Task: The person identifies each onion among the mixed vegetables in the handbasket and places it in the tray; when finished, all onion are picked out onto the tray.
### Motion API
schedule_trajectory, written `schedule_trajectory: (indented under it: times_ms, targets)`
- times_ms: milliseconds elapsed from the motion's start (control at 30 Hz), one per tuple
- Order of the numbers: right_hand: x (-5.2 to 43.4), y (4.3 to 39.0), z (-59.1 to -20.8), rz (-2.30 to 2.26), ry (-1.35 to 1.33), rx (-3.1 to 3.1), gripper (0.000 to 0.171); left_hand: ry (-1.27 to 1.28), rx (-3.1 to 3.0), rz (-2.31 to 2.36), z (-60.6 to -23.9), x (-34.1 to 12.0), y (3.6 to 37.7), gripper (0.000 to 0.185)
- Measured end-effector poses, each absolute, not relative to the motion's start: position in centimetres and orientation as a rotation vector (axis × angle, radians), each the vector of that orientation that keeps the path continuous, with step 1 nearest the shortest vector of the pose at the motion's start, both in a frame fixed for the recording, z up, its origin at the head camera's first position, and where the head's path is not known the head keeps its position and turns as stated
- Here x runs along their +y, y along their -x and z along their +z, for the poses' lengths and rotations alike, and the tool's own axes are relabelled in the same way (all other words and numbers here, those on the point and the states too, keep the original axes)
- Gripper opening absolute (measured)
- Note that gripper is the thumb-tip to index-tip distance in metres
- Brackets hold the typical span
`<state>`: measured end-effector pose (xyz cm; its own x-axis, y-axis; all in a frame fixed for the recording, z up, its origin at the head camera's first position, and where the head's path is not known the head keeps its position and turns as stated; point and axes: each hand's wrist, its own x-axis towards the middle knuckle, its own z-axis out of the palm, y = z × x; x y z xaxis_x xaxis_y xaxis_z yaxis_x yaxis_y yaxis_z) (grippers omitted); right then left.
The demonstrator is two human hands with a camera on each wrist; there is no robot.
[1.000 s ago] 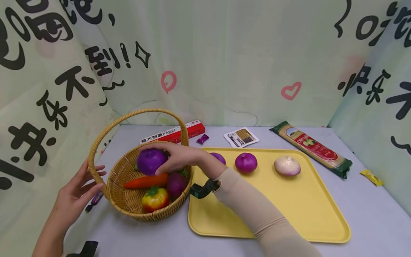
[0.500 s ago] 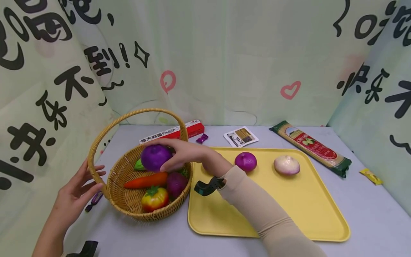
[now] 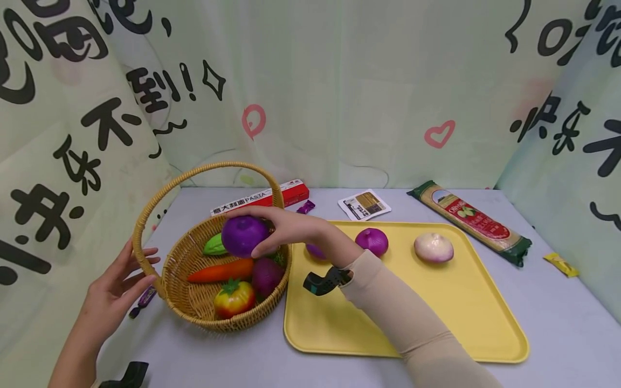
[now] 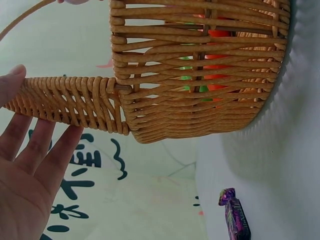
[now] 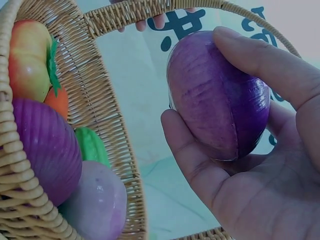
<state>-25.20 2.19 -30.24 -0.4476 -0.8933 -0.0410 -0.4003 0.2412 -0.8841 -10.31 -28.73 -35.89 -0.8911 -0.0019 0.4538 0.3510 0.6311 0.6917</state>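
Observation:
My left hand [image 3: 114, 296] grips the lower left of the handle [image 4: 65, 100] of a wicker basket [image 3: 177, 304], thumb on one side and fingers on the other. A round purple onion [image 3: 242, 237] is held by my right hand [image 3: 293, 229] above the basket's back right part. In the right wrist view, thumb and fingers pinch the onion's sides. Inside the basket lie a carrot [image 3: 220, 271], a red-yellow tomato [image 3: 235, 299], another purple onion [image 3: 267, 276], a green vegetable [image 3: 214, 246] and a pale purple bulb [image 5: 97, 200].
A yellow tray [image 3: 412, 307] sits right of the basket, bearing a purple onion [image 3: 372, 241], a whitish onion [image 3: 434, 248] and a purple thing [image 3: 315, 251] partly behind my wrist. Behind are a pasta box [image 3: 293, 193], a white packet [image 3: 364, 205] and a pasta bag [image 3: 470, 221].
My right hand has moved a little to the right with the purple onion, uncovering more of the green vegetable. The left hand and the basket have stayed in place.

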Motion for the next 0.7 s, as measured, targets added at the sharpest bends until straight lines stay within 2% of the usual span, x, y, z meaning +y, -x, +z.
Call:
schedule_trajectory:
  times_ms: [700]
  targets:
    - [5.1, 24.0, -30.1, -1.188, 1.212, 2.014, 0.073, 0.267, -2.457, -1.166, -35.9, -28.8, 10.3, 0.086]
